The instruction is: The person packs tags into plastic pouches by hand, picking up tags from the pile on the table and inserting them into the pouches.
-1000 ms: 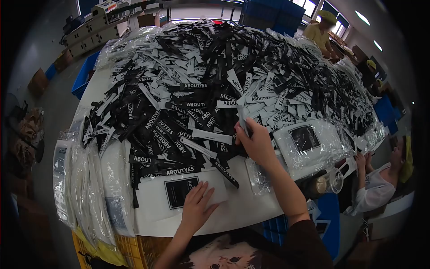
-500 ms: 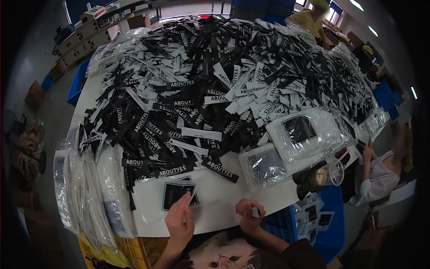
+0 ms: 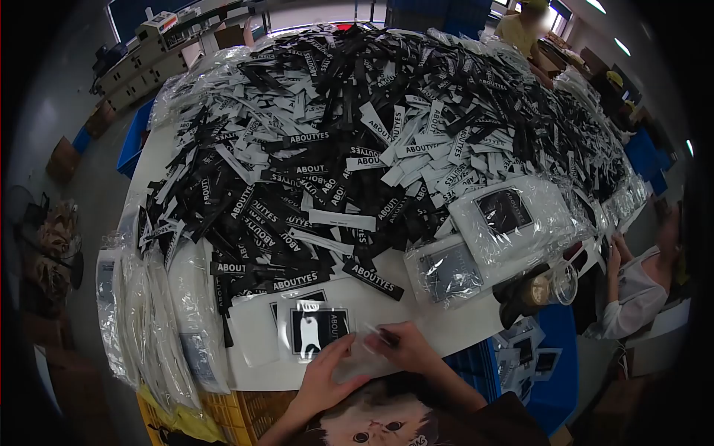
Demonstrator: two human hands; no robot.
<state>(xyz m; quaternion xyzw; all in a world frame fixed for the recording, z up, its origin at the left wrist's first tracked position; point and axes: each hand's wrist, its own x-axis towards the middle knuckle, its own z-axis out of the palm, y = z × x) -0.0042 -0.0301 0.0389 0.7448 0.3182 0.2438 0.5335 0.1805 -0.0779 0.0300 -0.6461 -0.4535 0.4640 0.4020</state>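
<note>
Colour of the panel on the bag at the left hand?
The panel is black with white lettering, partly lost in glare; head view shows it best.

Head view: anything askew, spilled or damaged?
No clear damage or liquid spill. The strips lie jumbled, black and white mixed, lettering facing every way; one black strip juts out at the front. The packet at the left hand shows a white patch, likely glare.

- Strips: some black (image 3: 295,281) with white "ABOUTYES" lettering, others pale grey (image 3: 423,149) with black lettering.
- Front bag (image 3: 336,325): clear, with a black panel and white lettering.
- Surface (image 3: 439,325): white.
- Crate (image 3: 242,416): yellow.
- Bin (image 3: 565,379): blue.
- Wearer's shirt (image 3: 383,424): dark, printed with a pale cat's face.
- Co-worker's top (image 3: 636,293): white.
</note>
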